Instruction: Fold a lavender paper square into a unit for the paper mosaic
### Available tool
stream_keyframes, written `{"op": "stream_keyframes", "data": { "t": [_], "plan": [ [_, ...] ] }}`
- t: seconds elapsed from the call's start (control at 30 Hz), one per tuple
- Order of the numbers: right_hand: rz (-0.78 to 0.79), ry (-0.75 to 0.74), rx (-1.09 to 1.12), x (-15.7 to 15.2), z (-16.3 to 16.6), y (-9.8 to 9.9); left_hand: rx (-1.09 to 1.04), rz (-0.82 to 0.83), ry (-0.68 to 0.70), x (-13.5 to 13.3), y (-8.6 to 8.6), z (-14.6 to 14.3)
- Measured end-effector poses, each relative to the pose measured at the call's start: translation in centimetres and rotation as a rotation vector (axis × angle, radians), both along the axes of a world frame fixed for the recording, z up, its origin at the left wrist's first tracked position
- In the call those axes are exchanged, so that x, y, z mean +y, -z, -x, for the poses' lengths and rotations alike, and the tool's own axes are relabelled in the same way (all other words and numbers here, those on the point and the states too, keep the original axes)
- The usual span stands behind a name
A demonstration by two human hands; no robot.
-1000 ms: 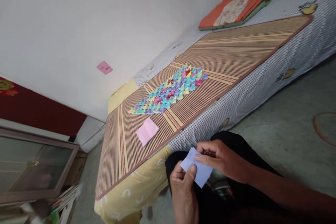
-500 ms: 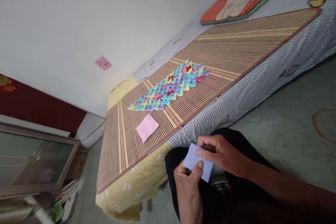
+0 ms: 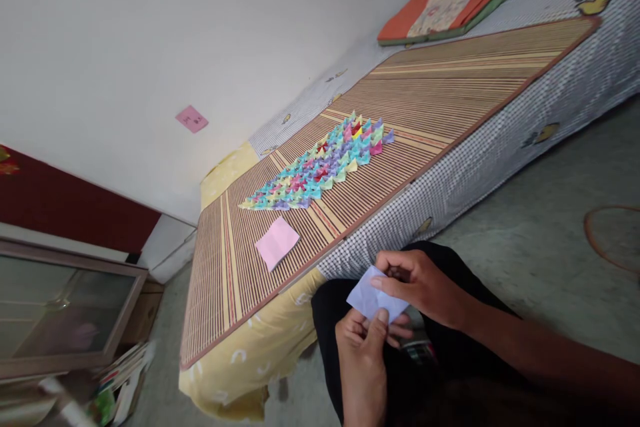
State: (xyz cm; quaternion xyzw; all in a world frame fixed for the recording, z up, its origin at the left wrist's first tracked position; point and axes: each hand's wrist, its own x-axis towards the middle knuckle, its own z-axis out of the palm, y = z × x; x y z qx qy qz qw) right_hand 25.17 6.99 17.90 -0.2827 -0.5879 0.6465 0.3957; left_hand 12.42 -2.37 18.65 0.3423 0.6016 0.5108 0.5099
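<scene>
A small sheet of pale lavender paper (image 3: pixel 367 297), with faint creases, is held above my lap. My left hand (image 3: pixel 364 353) grips its lower edge, the thumb on top and the fingers beneath. At the upper right edge my right hand (image 3: pixel 417 283) pinches the sheet between thumb and bent fingers. On the bed to the left lies a stack of pink paper squares (image 3: pixel 277 242). Beyond it, many folded paper pieces (image 3: pixel 320 167) in blue, yellow, pink, red and purple stand in close rows.
A striped mat (image 3: pixel 450 93) covers much of the bed beside my knees. Folded orange and green bedding (image 3: pixel 455 3) lies at the far end. A pink note (image 3: pixel 191 119) is on the wall. A glass-fronted cabinet (image 3: pixel 65 307) stands at lower left, with a cord (image 3: pixel 600 247) on the floor at right.
The lavender sheet has tilted and looks flatter to the camera. More of my left fingers now show below it. The whole view has shifted slightly.
</scene>
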Motion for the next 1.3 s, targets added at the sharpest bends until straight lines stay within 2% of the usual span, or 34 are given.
{"op": "stream_keyframes", "data": {
  "t": [0.2,0.33,0.57,0.8,0.9,1.17,1.3],
  "plan": [
    [0.041,0.030,0.024,0.3,-0.1,0.6,0.042,0.000,0.094,-0.5,0.3,0.2],
    [0.058,0.085,0.026,0.8,-0.4,0.9,-0.008,0.038,0.152,-0.7,0.8,1.1],
    [0.041,-0.063,-0.003,0.7,0.1,0.8,-0.299,0.091,0.029,0.9,-0.7,1.0],
    [-0.157,-0.077,-0.183,0.7,0.0,0.9,-0.361,0.133,0.032,0.8,0.8,0.9],
    [-0.199,-0.100,-0.209,0.9,0.0,1.5,-0.439,0.155,-0.026,0.8,0.8,0.8],
    [-0.080,-0.199,-0.148,1.7,-0.7,1.2,-0.519,0.094,-0.251,1.3,1.4,0.2],
    [-0.107,-0.166,-0.180,1.9,-1.4,1.8,-0.480,0.086,-0.245,1.2,1.6,0.3]
  ]
}}
